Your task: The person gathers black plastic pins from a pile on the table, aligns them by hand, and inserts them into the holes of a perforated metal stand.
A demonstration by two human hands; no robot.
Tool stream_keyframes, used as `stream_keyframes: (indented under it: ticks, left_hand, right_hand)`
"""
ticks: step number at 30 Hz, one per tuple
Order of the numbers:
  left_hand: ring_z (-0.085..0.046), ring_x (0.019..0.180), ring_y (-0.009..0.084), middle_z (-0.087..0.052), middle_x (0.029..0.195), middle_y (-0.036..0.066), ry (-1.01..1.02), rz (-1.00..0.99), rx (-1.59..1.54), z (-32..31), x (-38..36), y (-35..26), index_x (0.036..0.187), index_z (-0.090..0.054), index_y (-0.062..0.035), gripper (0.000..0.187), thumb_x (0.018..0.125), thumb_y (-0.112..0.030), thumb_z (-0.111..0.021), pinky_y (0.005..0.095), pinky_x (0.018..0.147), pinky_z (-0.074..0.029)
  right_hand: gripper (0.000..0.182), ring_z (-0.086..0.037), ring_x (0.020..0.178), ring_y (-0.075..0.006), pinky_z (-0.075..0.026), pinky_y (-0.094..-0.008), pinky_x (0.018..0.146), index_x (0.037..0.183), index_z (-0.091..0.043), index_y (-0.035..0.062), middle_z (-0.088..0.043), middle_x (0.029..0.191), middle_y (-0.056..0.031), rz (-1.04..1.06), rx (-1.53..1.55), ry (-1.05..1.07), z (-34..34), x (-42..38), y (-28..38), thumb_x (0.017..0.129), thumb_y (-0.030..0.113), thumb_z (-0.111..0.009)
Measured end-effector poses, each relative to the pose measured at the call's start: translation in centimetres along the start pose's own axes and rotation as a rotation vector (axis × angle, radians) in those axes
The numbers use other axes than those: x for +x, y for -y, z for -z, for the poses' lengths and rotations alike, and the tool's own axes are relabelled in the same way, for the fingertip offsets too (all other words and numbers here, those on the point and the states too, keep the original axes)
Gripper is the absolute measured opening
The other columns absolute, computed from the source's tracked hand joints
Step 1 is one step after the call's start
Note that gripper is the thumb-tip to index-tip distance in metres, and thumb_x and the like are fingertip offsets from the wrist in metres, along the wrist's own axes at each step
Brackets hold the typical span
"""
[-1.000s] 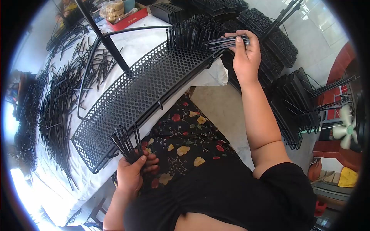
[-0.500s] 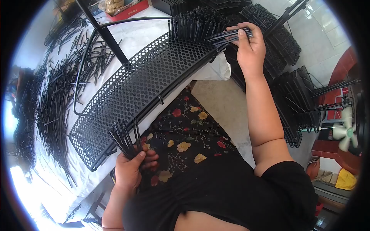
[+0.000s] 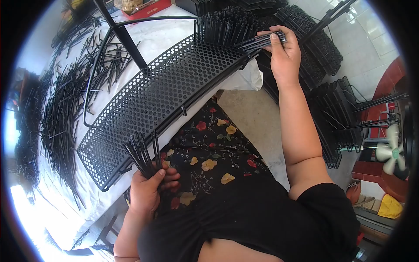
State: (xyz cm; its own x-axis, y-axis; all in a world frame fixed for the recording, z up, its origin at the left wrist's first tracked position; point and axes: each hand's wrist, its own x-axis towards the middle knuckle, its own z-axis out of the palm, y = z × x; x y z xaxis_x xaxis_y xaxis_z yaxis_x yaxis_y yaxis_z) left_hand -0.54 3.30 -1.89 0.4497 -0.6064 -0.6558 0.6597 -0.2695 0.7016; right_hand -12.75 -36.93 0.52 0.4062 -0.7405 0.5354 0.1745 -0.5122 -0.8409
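Observation:
In front of me lies a black perforated metal rack (image 3: 161, 83) with a wire frame. My left hand (image 3: 150, 190) grips a small bunch of thin black rods (image 3: 140, 153), fanned slightly, just off the rack's near left corner. At the rack's far right end my right hand (image 3: 281, 50) pinches another bundle of black rods (image 3: 262, 42), held nearly level with their tips over the rack's corner. Beside those tips, a dense stand of upright black rods (image 3: 224, 27) fills the rack's far end.
Loose black rods (image 3: 65, 118) lie heaped on the white-covered table (image 3: 48, 192) to the left. A red box (image 3: 146, 8) sits at the far edge. Stacked black metal racks (image 3: 336, 109) stand on the right, near a pale fan (image 3: 394, 150).
The view has shifted very slightly. Both hands keep their bunches of rods in nearly the same places.

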Motion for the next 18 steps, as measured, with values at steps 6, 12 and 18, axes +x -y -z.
stream_keyframes:
  ticks: [6,12,18]
  left_hand:
    - [-0.07,0.088,0.0307,-0.066,0.097,0.019,-0.009,0.002,0.005,0.01,-0.08,-0.05,0.108,-0.056,0.0014,0.013,0.096,-0.004,-0.053,0.0401,0.073,-0.061]
    - [-0.07,0.088,0.0305,-0.066,0.096,0.019,-0.003,-0.001,0.012,-0.03,0.0,-0.09,0.108,-0.056,0.0014,0.013,0.096,-0.004,-0.054,0.0399,0.072,-0.06]
    - [-0.07,0.087,0.0301,-0.066,0.096,0.018,-0.01,0.005,0.003,-0.13,0.01,-0.14,0.108,-0.056,0.0011,0.013,0.096,-0.004,-0.054,0.0391,0.073,-0.06]
  right_hand:
    - [0.014,-0.068,0.088,-0.017,-0.056,-0.0277,0.075,0.113,-0.051,0.0017,-0.069,0.101,-0.0165,-0.109,0.165,-0.131,0.34,0.0,-0.64,0.1,0.005,-0.046]
    - [0.015,-0.067,0.087,-0.0153,-0.055,-0.0265,0.073,0.114,-0.05,0.0029,-0.07,0.101,-0.0143,-0.017,0.01,-0.077,0.2,-0.12,-0.26,0.1,0.006,-0.046]
    - [0.014,-0.068,0.089,-0.0163,-0.056,-0.0266,0.073,0.114,-0.05,0.0027,-0.069,0.101,-0.0145,-0.059,0.097,-0.101,0.11,0.02,-0.69,0.101,0.006,-0.046]
